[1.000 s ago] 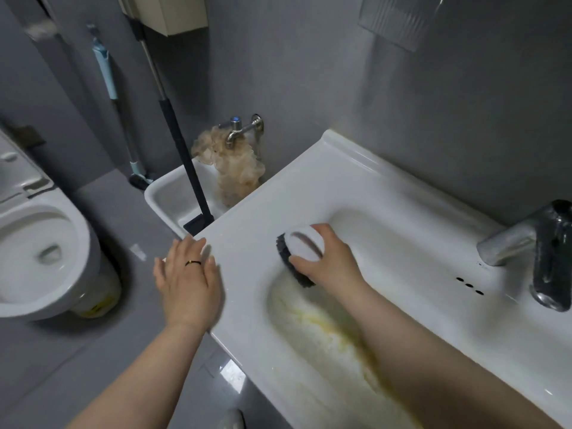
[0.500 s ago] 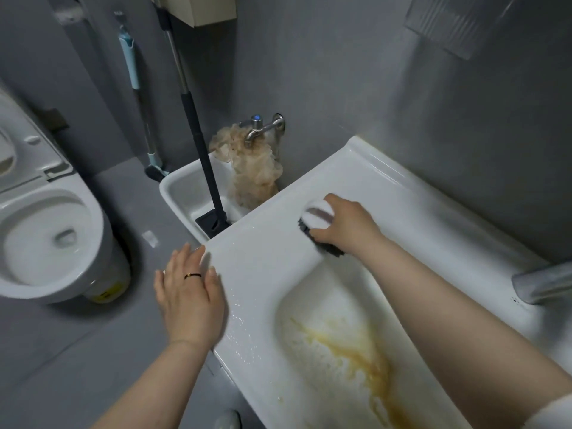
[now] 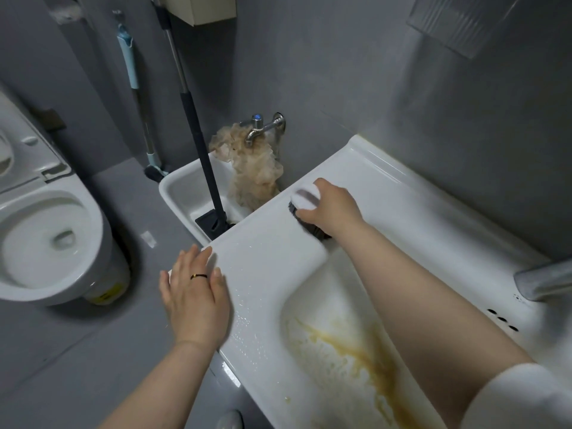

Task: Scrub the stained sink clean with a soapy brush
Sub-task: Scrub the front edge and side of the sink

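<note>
Gripping the brush (image 3: pixel 305 209) at frame centre, the right hand (image 3: pixel 335 207) should press down toward the yellow stain (image 3: pixel 349 354); the left hand (image 3: pixel 195 292), spread flat, braces the sink (image 3: pixel 272 261).

Thin dark ring (image 3: pixel 198 276) on the left hand (image 3: pixel 195 300); white sleeve (image 3: pixel 513 397) on the right arm.

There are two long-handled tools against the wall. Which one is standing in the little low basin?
The black-handled mop: its dark head sits inside the small basin. The light blue one stands on the floor behind it.
</note>
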{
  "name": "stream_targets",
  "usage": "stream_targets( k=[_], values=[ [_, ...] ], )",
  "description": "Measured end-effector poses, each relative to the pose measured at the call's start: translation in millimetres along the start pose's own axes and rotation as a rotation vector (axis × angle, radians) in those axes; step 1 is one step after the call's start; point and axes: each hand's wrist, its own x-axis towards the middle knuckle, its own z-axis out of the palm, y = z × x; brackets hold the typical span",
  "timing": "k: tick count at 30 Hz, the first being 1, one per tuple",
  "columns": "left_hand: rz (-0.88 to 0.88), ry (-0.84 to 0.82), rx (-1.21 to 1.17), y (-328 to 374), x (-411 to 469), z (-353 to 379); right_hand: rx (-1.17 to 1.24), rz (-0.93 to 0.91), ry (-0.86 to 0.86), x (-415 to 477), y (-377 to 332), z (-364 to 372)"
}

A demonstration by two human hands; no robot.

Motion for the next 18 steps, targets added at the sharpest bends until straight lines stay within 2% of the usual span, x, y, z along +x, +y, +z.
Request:
stream_targets(
  k=[2,6,8,11,12,13,16,18],
  values=[
    [0.005,0.006,-0.003,-0.1,-0.1,-0.2,0.043,-0.039,-0.01,-0.4,-11.6,3.4],
    [0.009,0.011,-0.015,-1.8,-0.2,-0.4,-0.091,-0.318,-0.319,-18.7,-25.4,17.7],
    [0.006,0.017,-0.02,-1.1,0.6,-0.4,-0.127,-0.306,-0.29,-10.3,-16.8,11.0],
    [0.024,0.007,-0.006,-1.5,0.2,-0.3,-0.027,-0.131,-0.106,5.3,-8.0,0.9],
    [0.035,0.004,-0.004,-1.5,0.5,-0.7,-0.002,-0.131,-0.086,5.5,-11.6,3.1],
    [0.04,0.002,-0.002,-0.5,0.5,-1.2,-0.005,-0.174,-0.112,2.8,-17.8,7.0],
    [0.041,-0.011,-0.009,0.2,0.3,-0.8,-0.075,-0.36,-0.33,-10.4,-28.8,18.1],
    [0.039,-0.016,-0.029,-1.2,-0.2,-1.3,-0.108,-0.37,-0.379,-11.9,-22.7,10.4]
  ],
)
